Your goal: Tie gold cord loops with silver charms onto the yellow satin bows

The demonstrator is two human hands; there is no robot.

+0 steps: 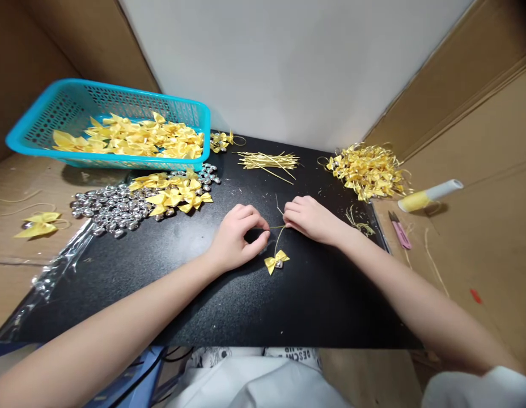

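Observation:
Over the middle of the black tabletop, my left hand (241, 235) pinches one end of a thin gold cord (278, 241) between thumb and forefinger. My right hand (309, 218) is closed on the same cord a little to the right, its fingers pressed together. Between the hands the cord runs taut, and a loose end sticks up beside my right fingers. Down from there the cord leads to a yellow ribbon bow (276, 262) with a small silver bell (279, 264) at its centre. Whether a knot sits under my right fingertips is hidden.
A blue basket (118, 161) of yellow bows stands back left, with silver bells (114, 209) and more bows before it. Cut gold cords (267, 161) lie at the back. Finished bows (369, 170) are heaped right, near pink snips (399, 231) and a roll (431, 195).

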